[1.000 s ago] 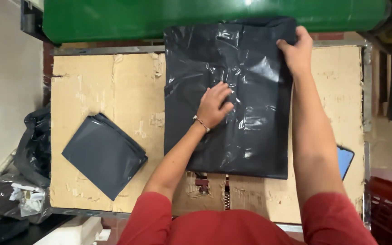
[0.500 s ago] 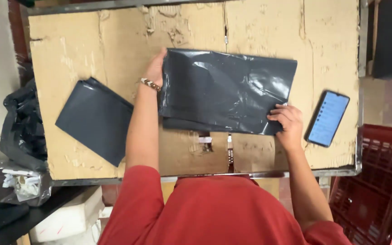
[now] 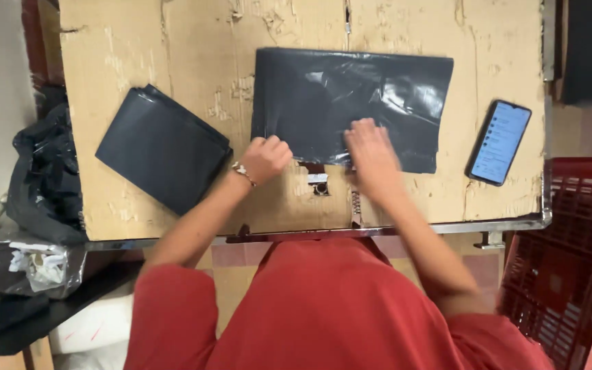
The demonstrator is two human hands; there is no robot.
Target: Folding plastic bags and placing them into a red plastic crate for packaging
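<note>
Head view, only one: black bag (image 3: 351,103) lies flat, folded to a wide rectangle, centre of the cardboard top (image 3: 173,41), long side across the view

Left hand (image 3: 266,158) at the bag's near-left corner, fingers curled into a loose fist on the edge; looks like a pinch on the plastic but can't confirm, fingertips hidden under the knuckles. Bracelet (image 3: 242,172) on that wrist

Right hand (image 3: 371,152) motion-blurred, palm down, fingers spread flat on the bag's near edge right of centre. Pressing, not closed on anything

Hands near each other, both on the near edge, gap between them

Around:
- folded stack (image 3: 162,147) of dark bags left of the main bag, rotated diagonal, apart from it, just beside the left forearm
- phone (image 3: 499,142), screen lit, right of the bag, tilted, not touching it, close to the table's right edge
- small white-and-dark bit (image 3: 318,181) on the cardboard just below the bag between the hands, too small to identify
- metal rim (image 3: 488,224) runs along the table's near edge
- crumpled black plastic (image 3: 42,185) hangs off the left side of the table, clear bag with white scraps (image 3: 32,264) below it
- red crate (image 3: 570,267) on the floor at right, next to the table corner
- red shirt (image 3: 323,308) fills the bottom, hides the floor under the near edge

Nothing lies on top of the bag except the two hands; forearms cover part of the cardboard in front of it
</note>
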